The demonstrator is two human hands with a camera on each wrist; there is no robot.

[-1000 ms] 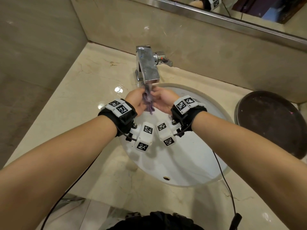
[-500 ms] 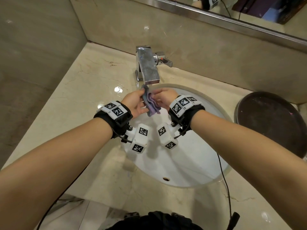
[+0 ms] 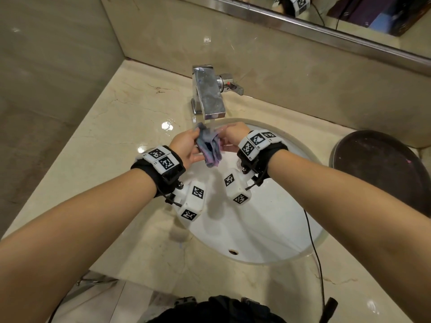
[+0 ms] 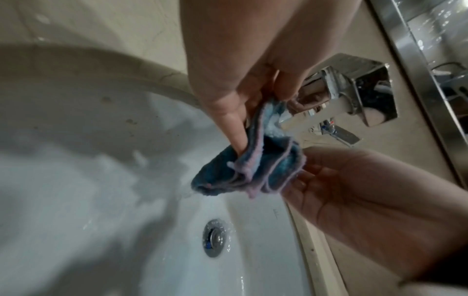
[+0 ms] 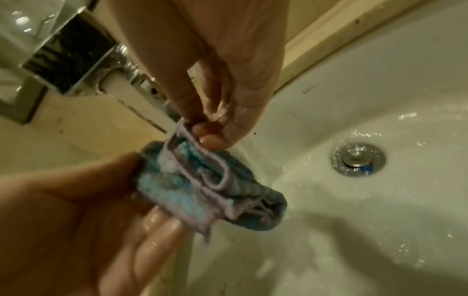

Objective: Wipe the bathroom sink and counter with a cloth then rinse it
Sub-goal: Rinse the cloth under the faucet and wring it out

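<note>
Cloth: a small blue cloth (image 3: 209, 145) with a pale lilac hem is hanging bunched and folded between the two hands, above the back of the basin and just under the tap's spout; water is running off its lower corner.
Left hand: the left hand (image 3: 186, 146) is pinching the upper left part of the cloth, thumb on one side and fingers curled on the other, as the left wrist view shows.
Right hand: the right hand (image 3: 233, 136) is gripping the opposite edge, its thumb and fingertips (image 5: 210, 134) nipping the hem; the skin is looking wet and shiny.
Sink: the white round sink (image 3: 268, 229) is sitting sunk into the counter, with water splashing round the metal drain (image 5: 358, 159).
Tap: the square chrome tap (image 3: 208, 94) is standing at the back rim, its lever (image 3: 233, 86) sticking out to the right, and a thin stream is falling from the spout onto the cloth.
Counter: the beige marble counter (image 3: 116, 136) is glistening with a few wet spots left of the tap.
Off to the right: a dark round tray (image 3: 382, 169) is lying on the counter, just beside the sink's rim.
Above: a mirror (image 3: 349, 10) is running along the wall.
</note>
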